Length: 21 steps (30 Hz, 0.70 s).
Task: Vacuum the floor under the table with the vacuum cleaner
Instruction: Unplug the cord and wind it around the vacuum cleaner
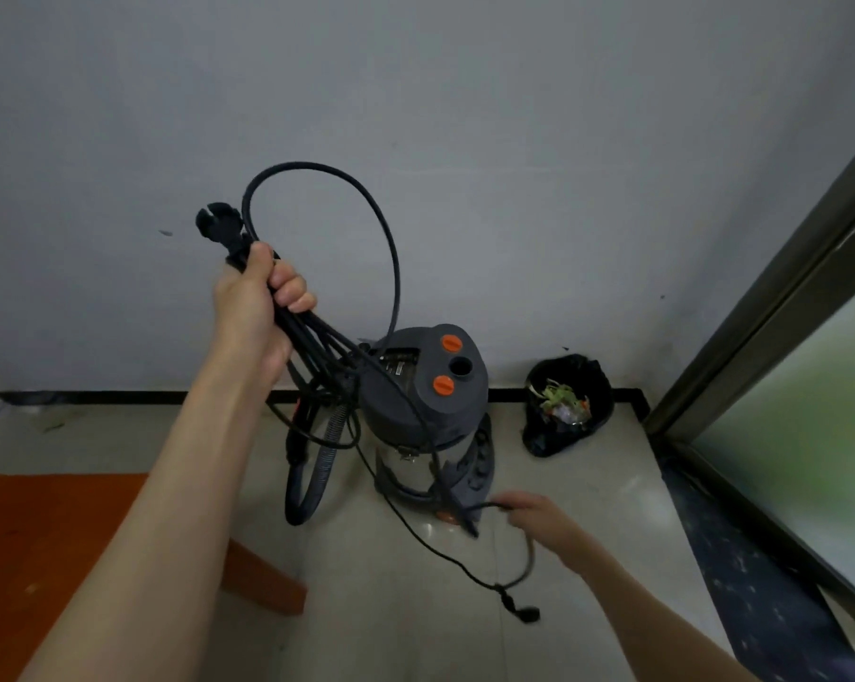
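While the cord is being uncoiled, nearest the camera the right hand (533,514) reaches low over the floor tile (588,509), fingers curled round a strand of the black power cord (391,248); the hand is blurred, so how tight the grip is I cannot tell. A thin trailing end with a small connector (519,613) lies on the floor just below that hand. To the left, a corner of an orange-brown table (47,534) enters the frame.

Next out, the left hand (258,297) is raised and closed in a fist round a bundle of several cord loops, with the plug (219,224) sticking out above the knuckles.

Beyond the hands stands the vacuum cleaner (420,386), upright on the floor close to the wall (415,115), its ribbed hose (317,465) hanging in a loop on its left side. A black rubbish bag (568,406) with scraps sits in the corner, near a glass door (809,411).

Judgement: step in hand is freeing the cord. Best to pay loops off one at a time from the left fist, keeping strands from snagging on the hose or canister, and keep hold of the plug.

Count: one vacuum, one hose, one plug, two orange knobs (451,344) on the lid, one bag, two hands.
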{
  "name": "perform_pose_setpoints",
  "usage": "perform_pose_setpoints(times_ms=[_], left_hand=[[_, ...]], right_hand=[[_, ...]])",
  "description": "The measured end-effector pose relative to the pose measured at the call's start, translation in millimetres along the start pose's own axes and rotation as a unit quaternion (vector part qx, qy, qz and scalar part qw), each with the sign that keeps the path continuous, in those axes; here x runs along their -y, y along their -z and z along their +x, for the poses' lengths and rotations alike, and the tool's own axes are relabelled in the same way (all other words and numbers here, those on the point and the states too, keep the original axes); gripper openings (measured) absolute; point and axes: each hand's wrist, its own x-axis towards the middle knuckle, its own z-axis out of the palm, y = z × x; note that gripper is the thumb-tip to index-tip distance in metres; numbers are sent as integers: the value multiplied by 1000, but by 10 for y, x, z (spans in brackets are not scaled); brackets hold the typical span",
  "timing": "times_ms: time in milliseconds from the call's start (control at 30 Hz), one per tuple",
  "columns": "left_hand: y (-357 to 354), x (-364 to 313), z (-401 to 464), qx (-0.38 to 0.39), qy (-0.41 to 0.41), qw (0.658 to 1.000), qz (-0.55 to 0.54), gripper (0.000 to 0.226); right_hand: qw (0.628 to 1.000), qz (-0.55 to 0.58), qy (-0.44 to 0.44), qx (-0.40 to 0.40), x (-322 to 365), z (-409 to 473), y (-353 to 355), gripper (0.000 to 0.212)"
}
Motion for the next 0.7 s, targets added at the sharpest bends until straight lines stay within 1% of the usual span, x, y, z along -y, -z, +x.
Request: perform_pose_setpoints(times_ms=[67, 133, 200, 233, 267, 333, 367, 400, 433, 500, 567, 600, 667, 700], left_hand=[[-90, 31, 6, 6, 2, 1000, -26, 35], [-178, 47, -18, 9, 7, 999, -41, 35], [-252, 20, -34, 1, 2, 999, -51, 36], [-269, -13, -28, -6, -8, 999, -49, 36], [-273, -55, -13, -12, -23, 999, -42, 35], [-235, -147, 42, -26, -55, 998, -12, 34], [-197, -183, 68, -36, -68, 997, 5, 34], [-150, -208, 88, -47, -79, 996, 21, 34], [-102, -220, 104, -57, -86, 994, 35, 33], [-5, -219, 124, -76, -91, 992, 51, 34], [82, -205, 129, -93, -87, 991, 50, 35], [121, -191, 129, -99, -84, 990, 49, 35], [192, -147, 121, -108, -77, 990, 50, 35], [221, -116, 117, -110, -74, 990, 53, 34]], right_hand=[[994, 61, 49, 76, 353, -13, -231, 44], [975, 114, 87, 167, 709, -17, -426, 48], [941, 176, 109, 269, 964, -41, -605, 39], [915, 224, 114, 316, 1064, -68, -685, 35], [892, 274, 108, 344, 1144, -95, -731, 43], [851, 358, 67, 377, 1192, -99, -742, 68], [837, 381, 68, 386, 1174, -108, -722, 72], [825, 394, 74, 399, 1152, -117, -687, 69], [832, 374, 96, 397, 1113, -99, -646, 63], [868, 310, 134, 364, 1025, -70, -557, 49], [902, 263, 133, 317, 933, -52, -458, 47], [913, 259, 127, 290, 889, -73, -402, 47], [917, 276, 118, 264, 744, -91, -278, 52], [909, 294, 112, 274, 682, -109, -217, 58]])
